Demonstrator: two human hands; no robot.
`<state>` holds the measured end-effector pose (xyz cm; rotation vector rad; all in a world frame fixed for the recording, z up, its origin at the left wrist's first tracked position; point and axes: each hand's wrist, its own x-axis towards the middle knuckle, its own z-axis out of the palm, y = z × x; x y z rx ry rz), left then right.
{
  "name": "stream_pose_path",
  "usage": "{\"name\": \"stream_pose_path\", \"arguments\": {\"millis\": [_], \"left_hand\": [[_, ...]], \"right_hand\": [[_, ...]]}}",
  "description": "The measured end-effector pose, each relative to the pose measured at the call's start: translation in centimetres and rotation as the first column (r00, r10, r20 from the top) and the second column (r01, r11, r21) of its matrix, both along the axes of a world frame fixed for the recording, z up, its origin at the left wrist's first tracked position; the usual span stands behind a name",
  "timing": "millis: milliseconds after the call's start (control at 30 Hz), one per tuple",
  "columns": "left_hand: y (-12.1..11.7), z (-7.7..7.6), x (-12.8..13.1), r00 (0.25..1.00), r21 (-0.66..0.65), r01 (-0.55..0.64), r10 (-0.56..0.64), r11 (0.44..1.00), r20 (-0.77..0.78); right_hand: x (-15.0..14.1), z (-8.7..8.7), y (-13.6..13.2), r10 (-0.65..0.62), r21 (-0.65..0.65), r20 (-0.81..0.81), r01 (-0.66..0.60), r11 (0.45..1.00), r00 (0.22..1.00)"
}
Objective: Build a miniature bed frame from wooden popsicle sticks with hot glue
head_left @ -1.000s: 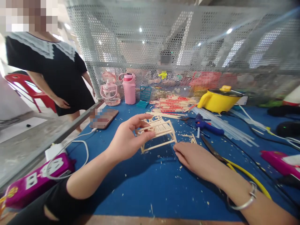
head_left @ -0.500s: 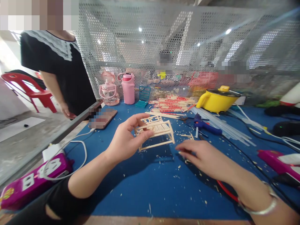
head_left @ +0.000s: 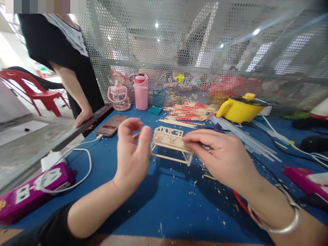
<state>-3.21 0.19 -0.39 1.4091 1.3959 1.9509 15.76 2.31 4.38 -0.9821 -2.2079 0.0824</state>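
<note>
A small model bench (head_left: 170,143), built from thin wooden sticks with a lattice back, is in the middle of the view, just above the blue table top (head_left: 159,205). My right hand (head_left: 217,153) pinches its right end between thumb and fingers. Beside the left end is my left hand (head_left: 133,150), its fingers curled and apart from the thumb, with nothing between them. Loose stick offcuts (head_left: 208,177) and small chips lie under and around my right hand. A blue glue gun (head_left: 218,127) shows only in part behind that hand.
Behind lie a pile of wooden sticks (head_left: 189,111), clear glue sticks (head_left: 246,141) and a yellow electric pot (head_left: 242,108). Pink bottles (head_left: 141,92), a teal stand (head_left: 157,100) and a phone (head_left: 111,125) are at back left. Purple power strips (head_left: 55,177) flank the table. A person (head_left: 69,61) leans at the left.
My left hand has let go of the bench and moved slightly left. My right hand has risen and taken its right end. The person at the left now rests a hand on the rail.
</note>
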Motion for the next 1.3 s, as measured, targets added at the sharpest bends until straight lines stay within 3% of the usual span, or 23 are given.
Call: {"name": "stream_pose_path", "arguments": {"millis": [33,100,167,200,233,267,333,400,500,633,833,1000,1067,1133,1200,1300], "left_hand": [[-0.9,-0.2,0.3,0.994,-0.073,-0.015,0.023,0.997,0.109],[-2.6,-0.7,1.1,0.942,-0.250,0.193,-0.108,0.949,0.317],[-3.8,-1.1,2.0,0.802,-0.365,0.488,-0.243,0.793,0.545],[-4.1,-1.2,2.4,0.736,-0.386,0.580,-0.258,0.717,0.626],[-4.1,-1.2,2.8,0.684,-0.380,0.630,-0.252,0.677,0.684],[-3.9,-1.1,3.0,0.645,-0.352,0.649,-0.242,0.675,0.725],[-2.8,-0.7,3.1,0.624,-0.282,0.617,-0.239,0.735,0.744],[-1.3,-0.5,2.6,0.669,-0.245,0.573,-0.274,0.782,0.691],[1.0,-1.1,1.3,0.786,-0.336,0.556,-0.349,0.761,0.511],[2.6,-2.7,-0.4,0.858,-0.464,0.500,-0.347,0.731,0.378],[2.0,-3.7,-1.6,0.939,-0.604,0.320,-0.327,0.730,0.104],[0.0,-3.4,-1.9,0.974,-0.583,0.165,-0.223,0.796,-0.029],[-1.2,-3.0,-1.5,0.964,-0.598,0.227,-0.263,0.769,0.028],[-2.5,-2.4,-0.7,0.915,-0.653,0.401,-0.312,0.643,0.254],[-3.5,-1.9,0.3,0.804,-0.637,0.582,-0.236,0.505,0.547],[-4.0,-1.5,1.8,0.651,-0.537,0.704,-0.120,0.465,0.750]], "right_hand": [[0.0,-0.2,0.0,-0.029,0.007,-0.023,0.029,1.000,0.999],[0.1,-0.4,-0.1,-0.080,0.007,-0.056,0.080,0.997,0.995],[0.2,-0.7,-0.2,-0.124,0.017,-0.079,0.126,0.992,0.989],[0.2,-0.8,-0.2,-0.147,0.024,-0.094,0.150,0.988,0.985],[0.2,-0.9,-0.2,-0.169,0.025,-0.113,0.173,0.985,0.979],[0.3,-1.1,-0.1,-0.189,0.017,-0.136,0.193,0.981,0.973],[0.4,-1.4,0.0,-0.201,-0.015,-0.178,0.202,0.979,0.963],[0.5,-1.6,0.1,-0.172,-0.046,-0.209,0.166,0.985,0.963],[0.6,-2.1,0.5,-0.113,-0.158,-0.253,0.075,0.985,0.961],[0.8,-2.7,1.4,-0.082,-0.329,-0.418,-0.066,0.942,0.905],[1.0,-3.0,2.3,-0.015,-0.418,-0.595,-0.294,0.859,0.803],[0.8,-3.0,2.2,0.005,-0.449,-0.608,-0.349,0.823,0.794],[0.8,-3.0,2.0,-0.006,-0.460,-0.567,-0.311,0.832,0.824],[0.9,-3.0,1.6,-0.006,-0.453,-0.526,-0.275,0.848,0.850],[0.9,-2.9,1.0,0.020,-0.443,-0.460,-0.249,0.861,0.888],[0.6,-2.9,0.3,0.092,-0.425,-0.326,-0.233,0.874,0.941]]}}
